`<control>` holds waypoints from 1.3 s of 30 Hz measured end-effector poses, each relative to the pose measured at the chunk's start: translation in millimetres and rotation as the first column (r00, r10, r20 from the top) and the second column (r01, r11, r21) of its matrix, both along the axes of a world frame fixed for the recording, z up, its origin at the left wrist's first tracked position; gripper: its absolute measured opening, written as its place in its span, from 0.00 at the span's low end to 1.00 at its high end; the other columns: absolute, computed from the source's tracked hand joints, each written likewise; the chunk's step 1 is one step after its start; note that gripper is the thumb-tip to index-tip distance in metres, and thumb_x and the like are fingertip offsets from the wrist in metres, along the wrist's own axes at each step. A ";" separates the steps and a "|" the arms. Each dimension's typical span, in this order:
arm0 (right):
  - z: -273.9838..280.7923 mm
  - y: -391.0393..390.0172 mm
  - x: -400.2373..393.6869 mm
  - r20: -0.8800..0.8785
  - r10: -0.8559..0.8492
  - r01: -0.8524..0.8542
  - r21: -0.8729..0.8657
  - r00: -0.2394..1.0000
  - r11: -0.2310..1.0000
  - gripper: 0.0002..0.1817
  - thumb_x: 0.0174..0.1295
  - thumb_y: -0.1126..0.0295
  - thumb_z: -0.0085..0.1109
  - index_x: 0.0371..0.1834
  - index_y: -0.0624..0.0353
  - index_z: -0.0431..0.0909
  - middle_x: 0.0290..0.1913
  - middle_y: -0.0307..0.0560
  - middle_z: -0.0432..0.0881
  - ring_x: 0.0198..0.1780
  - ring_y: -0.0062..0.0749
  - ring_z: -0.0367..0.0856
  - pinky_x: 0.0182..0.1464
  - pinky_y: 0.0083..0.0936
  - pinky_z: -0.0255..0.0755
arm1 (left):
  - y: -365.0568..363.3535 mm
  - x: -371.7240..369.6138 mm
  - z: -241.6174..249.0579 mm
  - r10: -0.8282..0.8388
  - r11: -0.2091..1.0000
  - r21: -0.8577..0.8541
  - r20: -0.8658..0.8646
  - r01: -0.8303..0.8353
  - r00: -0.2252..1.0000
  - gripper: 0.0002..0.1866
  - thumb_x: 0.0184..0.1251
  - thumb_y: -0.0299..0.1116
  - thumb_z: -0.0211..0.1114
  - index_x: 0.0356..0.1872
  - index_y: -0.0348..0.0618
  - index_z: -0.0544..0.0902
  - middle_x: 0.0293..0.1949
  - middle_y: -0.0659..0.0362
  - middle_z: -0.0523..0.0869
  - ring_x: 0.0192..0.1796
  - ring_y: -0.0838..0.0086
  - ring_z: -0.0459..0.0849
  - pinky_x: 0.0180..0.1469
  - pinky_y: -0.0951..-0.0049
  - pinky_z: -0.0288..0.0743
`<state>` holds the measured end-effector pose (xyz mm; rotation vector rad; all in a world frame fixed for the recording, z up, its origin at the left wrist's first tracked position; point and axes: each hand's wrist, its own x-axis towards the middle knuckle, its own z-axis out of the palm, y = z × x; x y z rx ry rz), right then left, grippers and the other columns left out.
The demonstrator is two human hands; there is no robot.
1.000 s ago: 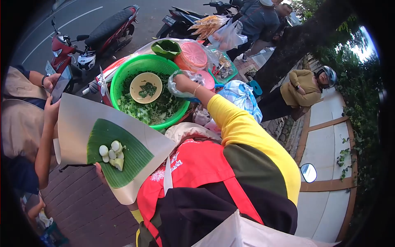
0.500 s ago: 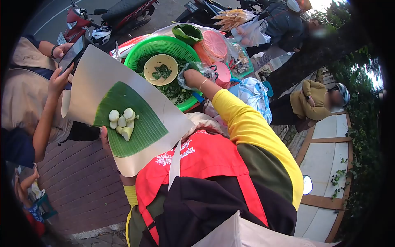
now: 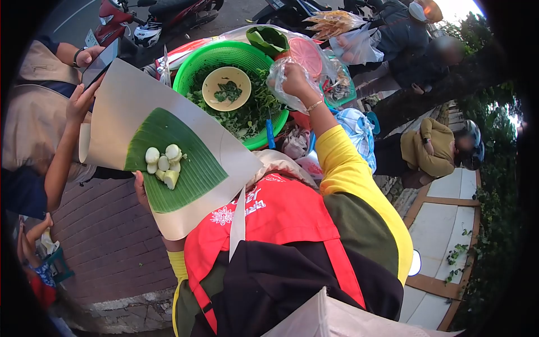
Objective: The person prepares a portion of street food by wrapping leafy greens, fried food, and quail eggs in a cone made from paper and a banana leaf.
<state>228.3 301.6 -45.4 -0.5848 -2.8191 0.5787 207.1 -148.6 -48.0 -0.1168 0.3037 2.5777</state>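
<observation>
My left hand (image 3: pixel 140 190) holds up a large sheet of brown paper (image 3: pixel 115 106) from its left edge, most of the hand hidden beneath. On the paper lies a banana leaf (image 3: pixel 196 163) with several pale rice cake pieces (image 3: pixel 171 178). My right hand (image 3: pixel 296 81), fingers closed, is in or behind a clear plastic bag (image 3: pixel 279 84) over the right rim of a green basket (image 3: pixel 188 62). What its fingers grip inside is hard to make out. Leafy greens (image 3: pixel 247 121) fill the basket, and a cream bowl (image 3: pixel 245 95) with some cooked leaves stands on them.
A folded banana leaf (image 3: pixel 266 39) and a pink-lidded container (image 3: pixel 306 55) stand beyond the basket. A blue handle (image 3: pixel 270 135) sticks out at its near rim. A person holding a phone (image 3: pixel 101 64) stands at left; other people are at right. Motorbikes (image 3: pixel 168 8) stand behind.
My right hand has lifted up and away from the greens toward the pink-lidded container, with the plastic bag around it. The blue handle now shows fully. My left hand and the paper barely moved.
</observation>
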 end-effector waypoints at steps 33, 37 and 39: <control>157.6 -205.6 -28.4 -0.062 0.579 -0.583 -0.077 0.813 0.809 0.11 0.44 0.79 0.62 0.34 0.67 0.80 0.31 0.58 0.82 0.34 0.47 0.81 0.37 0.34 0.74 | 50.0 -16.9 0.6 -0.147 0.988 0.037 -0.071 0.150 0.987 0.27 0.69 0.49 0.51 0.59 0.38 0.69 0.51 0.48 0.80 0.51 0.59 0.82 0.55 0.56 0.77; 145.5 -134.8 -53.1 -0.017 0.361 -0.361 -0.104 0.932 0.927 0.08 0.46 0.80 0.56 0.31 0.68 0.80 0.34 0.62 0.82 0.39 0.50 0.83 0.40 0.37 0.75 | 44.3 -20.5 -8.3 -0.108 0.994 -0.036 -0.057 0.106 0.992 0.26 0.70 0.48 0.51 0.58 0.36 0.69 0.50 0.47 0.81 0.49 0.59 0.83 0.53 0.59 0.79; 104.2 -85.0 -83.5 0.250 0.218 -0.265 0.176 0.944 0.948 0.09 0.54 0.73 0.56 0.35 0.65 0.82 0.35 0.62 0.83 0.37 0.49 0.83 0.39 0.37 0.76 | 41.9 -15.4 0.1 -0.089 0.995 -0.039 -0.060 0.087 0.994 0.26 0.70 0.48 0.51 0.58 0.36 0.69 0.50 0.47 0.81 0.49 0.61 0.83 0.53 0.59 0.79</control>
